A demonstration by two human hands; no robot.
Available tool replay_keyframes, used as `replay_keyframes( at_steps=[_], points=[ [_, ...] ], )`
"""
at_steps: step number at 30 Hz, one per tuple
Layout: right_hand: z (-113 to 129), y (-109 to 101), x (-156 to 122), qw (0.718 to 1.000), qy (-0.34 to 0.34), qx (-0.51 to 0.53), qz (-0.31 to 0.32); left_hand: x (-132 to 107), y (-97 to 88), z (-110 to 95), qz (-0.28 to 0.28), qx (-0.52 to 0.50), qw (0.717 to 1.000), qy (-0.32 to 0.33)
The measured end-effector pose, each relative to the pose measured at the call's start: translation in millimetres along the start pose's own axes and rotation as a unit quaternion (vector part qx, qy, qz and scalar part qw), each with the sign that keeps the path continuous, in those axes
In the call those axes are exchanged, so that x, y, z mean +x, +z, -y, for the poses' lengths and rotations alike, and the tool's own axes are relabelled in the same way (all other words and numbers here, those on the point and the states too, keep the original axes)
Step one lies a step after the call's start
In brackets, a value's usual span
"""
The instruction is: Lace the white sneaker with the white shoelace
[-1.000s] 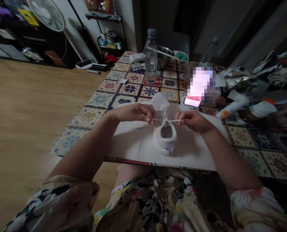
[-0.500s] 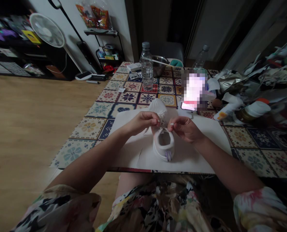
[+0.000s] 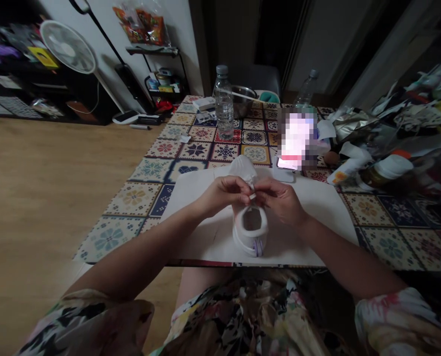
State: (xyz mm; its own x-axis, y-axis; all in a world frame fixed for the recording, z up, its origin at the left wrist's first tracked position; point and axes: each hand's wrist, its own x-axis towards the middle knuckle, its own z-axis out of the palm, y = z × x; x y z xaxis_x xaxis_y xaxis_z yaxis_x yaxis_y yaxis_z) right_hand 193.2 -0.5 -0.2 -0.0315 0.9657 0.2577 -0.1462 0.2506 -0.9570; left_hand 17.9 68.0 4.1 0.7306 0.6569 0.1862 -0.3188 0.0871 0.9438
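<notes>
Left hand (image 3: 230, 192), lace (image 3: 253, 196) of a white shoe (image 3: 250, 237), and right hand (image 3: 281, 201) meet over the table (image 3: 129, 198).
At far left stands a white fan (image 3: 68, 47); next, on the table, a clear bottle (image 3: 224, 109). The left hand, with fingers bent and nearly closed, pinches the lace. The shoe stands on a white sheet (image 3: 326, 198), its heel toward the person. The right hand, similarly curled, pinches the lace just beside the left fingertips. Behind it is a lit phone (image 3: 289, 163).

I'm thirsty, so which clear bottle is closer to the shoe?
The clear bottle beside the metal bowl; the other clear bottle stands farther back, partly hidden behind the glowing phone.
</notes>
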Motion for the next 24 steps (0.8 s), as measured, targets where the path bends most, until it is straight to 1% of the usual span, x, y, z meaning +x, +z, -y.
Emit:
replay_keyframes(
  at_steps=[3, 7, 10, 14, 20, 22, 24],
  points=[
    [0, 3, -1, 1.000, 0.007, 0.004, -0.005, 0, 6.4, 2, -0.031, -0.050, 0.998, -0.019],
    [3, 4, -1, 0.999, 0.034, 0.006, 0.007, -2, 12.3, 2, -0.072, -0.051, 0.996, -0.029],
    [5, 6, -3, 0.999, 0.044, 0.016, -0.003, -4, 17.5, 1, -0.095, -0.044, 0.994, -0.014],
    [6, 8, -5, 0.998, 0.038, 0.012, -0.038, -6, 21.2, -1, -0.089, -0.018, 0.996, 0.011],
    [1, 8, -2, 0.996, 0.025, 0.037, -0.071, -6, 16.4, -3, -0.059, 0.017, 0.998, -0.014],
    [0, 6, -2, 0.997, -0.005, 0.008, -0.078, -5, 15.7, -3, -0.063, 0.016, 0.998, -0.012],
    [1, 2, -2, 0.996, -0.032, -0.056, -0.055, -5, 15.3, -2, -0.073, 0.009, 0.997, -0.007]
  ],
)
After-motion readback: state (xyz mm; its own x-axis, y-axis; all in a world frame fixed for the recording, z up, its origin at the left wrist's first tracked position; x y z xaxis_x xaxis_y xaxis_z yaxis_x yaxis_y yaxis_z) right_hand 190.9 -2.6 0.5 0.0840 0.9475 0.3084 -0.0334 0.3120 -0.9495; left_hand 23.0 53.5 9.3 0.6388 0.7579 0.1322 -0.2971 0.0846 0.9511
